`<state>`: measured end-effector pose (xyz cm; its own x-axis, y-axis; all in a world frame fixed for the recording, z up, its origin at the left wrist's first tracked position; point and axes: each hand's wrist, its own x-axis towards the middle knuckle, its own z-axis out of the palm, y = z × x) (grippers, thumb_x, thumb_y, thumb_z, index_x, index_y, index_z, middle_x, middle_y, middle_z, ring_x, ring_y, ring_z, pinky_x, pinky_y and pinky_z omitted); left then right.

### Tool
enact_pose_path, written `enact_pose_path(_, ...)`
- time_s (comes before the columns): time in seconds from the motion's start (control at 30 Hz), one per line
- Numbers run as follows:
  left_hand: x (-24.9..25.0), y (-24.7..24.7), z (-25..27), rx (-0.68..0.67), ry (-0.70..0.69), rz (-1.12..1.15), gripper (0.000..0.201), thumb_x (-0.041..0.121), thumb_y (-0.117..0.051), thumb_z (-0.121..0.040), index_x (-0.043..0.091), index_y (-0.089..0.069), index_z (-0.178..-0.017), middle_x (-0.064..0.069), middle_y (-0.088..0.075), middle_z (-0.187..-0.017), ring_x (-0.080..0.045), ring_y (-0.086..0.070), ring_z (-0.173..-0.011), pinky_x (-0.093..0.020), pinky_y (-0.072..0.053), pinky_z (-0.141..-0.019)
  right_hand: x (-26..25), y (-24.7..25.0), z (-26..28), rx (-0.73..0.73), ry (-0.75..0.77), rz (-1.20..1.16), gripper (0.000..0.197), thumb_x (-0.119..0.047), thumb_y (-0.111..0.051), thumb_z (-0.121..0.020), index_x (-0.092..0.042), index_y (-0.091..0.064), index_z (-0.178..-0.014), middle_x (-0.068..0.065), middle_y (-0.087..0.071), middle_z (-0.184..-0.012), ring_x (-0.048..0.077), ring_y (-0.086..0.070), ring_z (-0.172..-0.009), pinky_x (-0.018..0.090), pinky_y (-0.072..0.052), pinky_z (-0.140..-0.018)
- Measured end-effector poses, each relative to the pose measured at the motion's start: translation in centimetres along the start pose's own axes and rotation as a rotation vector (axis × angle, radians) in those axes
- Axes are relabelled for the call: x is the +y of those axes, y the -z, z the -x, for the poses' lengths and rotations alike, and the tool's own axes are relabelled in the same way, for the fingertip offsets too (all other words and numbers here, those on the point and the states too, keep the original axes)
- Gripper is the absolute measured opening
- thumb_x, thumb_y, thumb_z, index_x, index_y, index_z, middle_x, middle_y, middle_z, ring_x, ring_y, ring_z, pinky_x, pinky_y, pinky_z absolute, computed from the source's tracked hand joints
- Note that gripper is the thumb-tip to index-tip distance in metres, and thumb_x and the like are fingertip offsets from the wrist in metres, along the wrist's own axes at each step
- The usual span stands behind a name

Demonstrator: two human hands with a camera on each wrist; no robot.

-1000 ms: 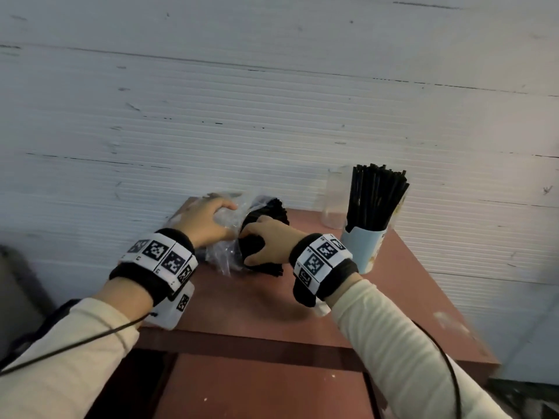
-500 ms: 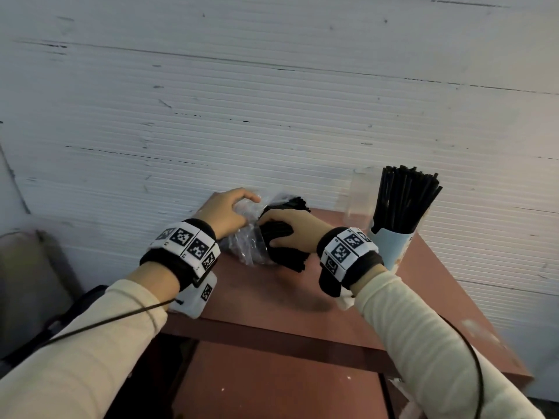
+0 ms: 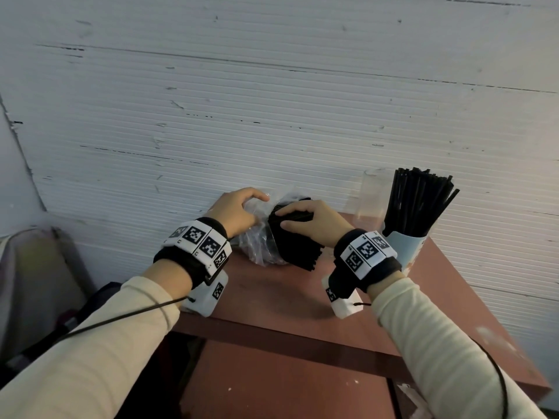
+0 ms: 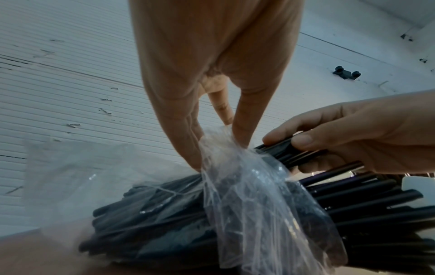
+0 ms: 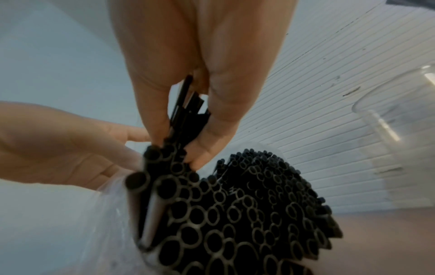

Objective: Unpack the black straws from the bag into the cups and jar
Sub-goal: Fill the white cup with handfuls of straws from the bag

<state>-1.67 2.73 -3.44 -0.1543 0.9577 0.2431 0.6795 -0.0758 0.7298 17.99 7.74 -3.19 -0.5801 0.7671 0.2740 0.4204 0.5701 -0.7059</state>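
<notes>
A clear plastic bag (image 3: 257,243) (image 4: 247,195) full of black straws (image 3: 295,246) (image 5: 247,204) lies on the red-brown table (image 3: 272,297) against the wall. My left hand (image 3: 239,213) (image 4: 212,145) pinches the bag's crumpled open edge. My right hand (image 3: 308,220) (image 5: 186,134) grips a small bunch of straws at the top of the bundle, thumb on one side and fingers on the other. To the right, a light blue cup (image 3: 405,246) holds a thick stand of black straws (image 3: 417,204). A clear jar (image 3: 370,196) (image 5: 400,126) with nothing in it stands beside it at the wall.
The ribbed white wall (image 3: 272,116) runs right behind the table. The table's front edge (image 3: 287,337) is near my wrists, and a lower red-brown surface (image 3: 287,385) lies beneath it. A dark bag or chair (image 3: 39,282) sits at the left on the floor.
Both hands stay on the bag; my right hand's fingers have shifted up onto the top straws of the bundle. The camera has turned slightly left, so the table appears further right.
</notes>
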Motion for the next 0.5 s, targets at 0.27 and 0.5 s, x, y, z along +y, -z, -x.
enact_pose_path(0.27,-0.1,0.1,-0.2,0.002,0.009,-0.010,0.047,0.009,-0.072,-0.076,0.043,-0.063,-0.107,-0.001,-0.066,-0.107,-0.031,-0.066,-0.102,-0.047,-0.057,-0.086,0.8,0.1,-0.4,0.112,0.035,-0.168,0.021,-0.012,-0.063,-0.092,-0.019,-0.066,-0.111,0.004,-0.064,-0.115,0.016,-0.067,-0.098,0.032,-0.060,-0.078)
enact_pose_path(0.5,-0.7,0.1,-0.5,-0.004,-0.013,-0.007,0.048,0.013,-0.075,-0.077,0.042,-0.062,-0.112,-0.004,-0.059,-0.125,-0.017,-0.061,-0.104,-0.031,-0.050,-0.085,1.4,0.6,-0.7,0.127,-0.029,-0.231,0.013,-0.009,-0.064,-0.091,-0.014,-0.069,-0.102,0.007,-0.067,-0.105,0.023,-0.070,-0.090,0.038,-0.060,-0.079)
